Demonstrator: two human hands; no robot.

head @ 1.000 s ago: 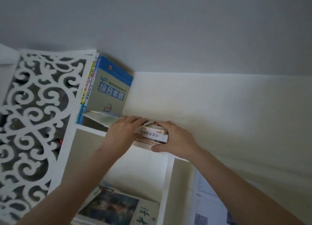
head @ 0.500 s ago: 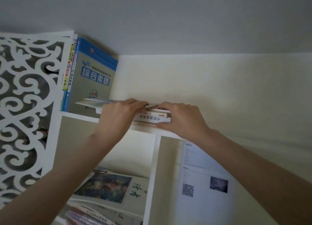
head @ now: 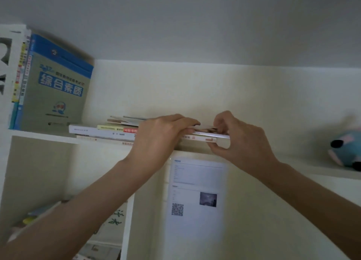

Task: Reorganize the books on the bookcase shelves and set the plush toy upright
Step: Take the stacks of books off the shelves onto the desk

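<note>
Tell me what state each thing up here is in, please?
Blue-and-grey book: standing upright, left end of top shelf.
Stack of books: lying flat on the top shelf.
Thin books: flat, between both hands.
Left hand: laid over the thin books, thumb hidden.
Right hand: pinching the thin books' corner.
Plush toy: lying down, untouched.
QR-code sheet: stuck flat on the back panel.
</note>
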